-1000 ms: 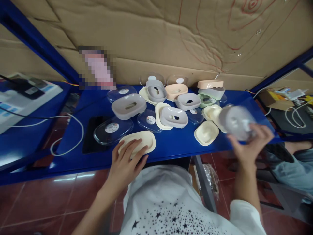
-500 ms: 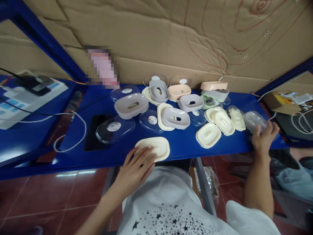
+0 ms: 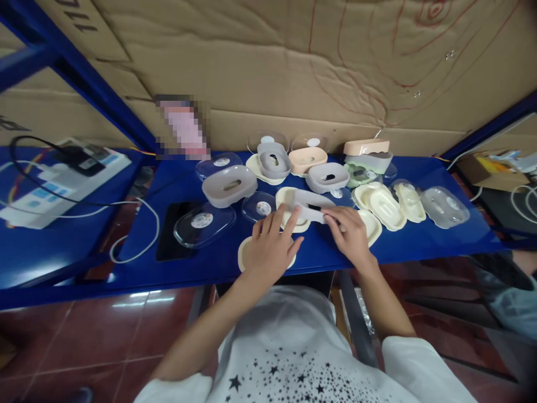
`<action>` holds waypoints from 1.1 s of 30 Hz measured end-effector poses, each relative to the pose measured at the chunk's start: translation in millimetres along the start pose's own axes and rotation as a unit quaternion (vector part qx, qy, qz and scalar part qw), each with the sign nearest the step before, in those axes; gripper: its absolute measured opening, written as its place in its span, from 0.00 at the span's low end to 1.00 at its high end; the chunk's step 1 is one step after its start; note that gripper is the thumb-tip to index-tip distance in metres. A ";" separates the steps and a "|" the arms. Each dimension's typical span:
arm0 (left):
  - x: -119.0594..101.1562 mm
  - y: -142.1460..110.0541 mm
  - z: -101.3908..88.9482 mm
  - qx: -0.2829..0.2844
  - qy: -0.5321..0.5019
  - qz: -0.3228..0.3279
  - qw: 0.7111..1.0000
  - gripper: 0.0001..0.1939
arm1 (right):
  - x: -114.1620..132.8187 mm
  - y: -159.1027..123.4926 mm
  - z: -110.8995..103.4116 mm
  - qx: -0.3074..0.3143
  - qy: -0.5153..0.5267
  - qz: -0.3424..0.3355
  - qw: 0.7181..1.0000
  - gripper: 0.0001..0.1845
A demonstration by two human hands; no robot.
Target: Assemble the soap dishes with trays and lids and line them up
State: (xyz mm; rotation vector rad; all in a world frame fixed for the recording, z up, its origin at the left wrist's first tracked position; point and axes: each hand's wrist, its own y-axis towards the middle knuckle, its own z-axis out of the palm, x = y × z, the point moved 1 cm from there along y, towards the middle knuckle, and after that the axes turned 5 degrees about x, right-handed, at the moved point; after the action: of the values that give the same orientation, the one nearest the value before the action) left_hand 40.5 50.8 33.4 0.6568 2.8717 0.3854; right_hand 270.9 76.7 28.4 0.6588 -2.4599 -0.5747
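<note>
My right hand (image 3: pixel 348 232) pinches the near right edge of a grey soap dish (image 3: pixel 308 200), which is tilted up and smeared by motion. Its left part overlaps a cream dish (image 3: pixel 300 225) lying on the table. My left hand (image 3: pixel 271 243) is spread, fingertips by the grey dish's left end; whether they touch it I cannot tell. Beneath that palm lies a cream oval dish (image 3: pixel 243 254), largely covered. Beside my right hand is another cream dish (image 3: pixel 372 226), partly hidden.
More grey dishes (image 3: pixel 230 187), a peach dish (image 3: pixel 308 159), clear lids (image 3: pixel 205 224) and stacked cream pieces (image 3: pixel 384 207) crowd the blue table (image 3: pixel 138 274). At left are a dark flat slab (image 3: pixel 168 238), a white cable (image 3: pixel 155 210) and a power strip (image 3: pixel 62 190). Cardboard (image 3: pixel 251 67) stands behind.
My right hand has come from the table's right end to the middle and grips the grey dish, now tilted. My left hand has moved right and forward over the cream dish.
</note>
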 end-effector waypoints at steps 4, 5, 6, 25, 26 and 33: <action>-6.5 7.1 5.3 0.019 -0.007 0.010 1.000 0.32 | -10.2 -19.6 -12.7 -0.050 0.025 0.029 0.998 0.12; -7.4 6.4 5.2 0.020 -0.010 0.013 1.000 0.31 | -10.9 -23.0 -13.2 -0.065 0.025 0.035 0.997 0.12; -8.6 5.5 4.8 0.023 -0.011 0.014 1.000 0.29 | -11.7 -25.4 -12.9 -0.088 0.025 0.045 0.995 0.13; 2.3 -53.1 2.6 0.020 0.010 0.126 0.992 0.21 | -12.6 -37.7 -20.9 -0.026 -0.045 -0.067 0.996 0.15; 7.9 -58.7 2.2 0.010 0.010 0.118 0.993 0.23 | -8.1 -38.8 -20.9 0.005 -0.052 -0.092 0.994 0.16; 41.3 -76.9 -1.5 -0.060 0.034 0.092 0.993 0.26 | 28.0 -45.3 -14.0 0.147 -0.056 -0.142 0.977 0.15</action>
State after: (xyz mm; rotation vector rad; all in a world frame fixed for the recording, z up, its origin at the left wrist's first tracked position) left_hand -27.4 2.0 8.3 0.9051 2.8318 0.6127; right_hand 273.2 21.7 26.4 1.1382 -2.6014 -0.3601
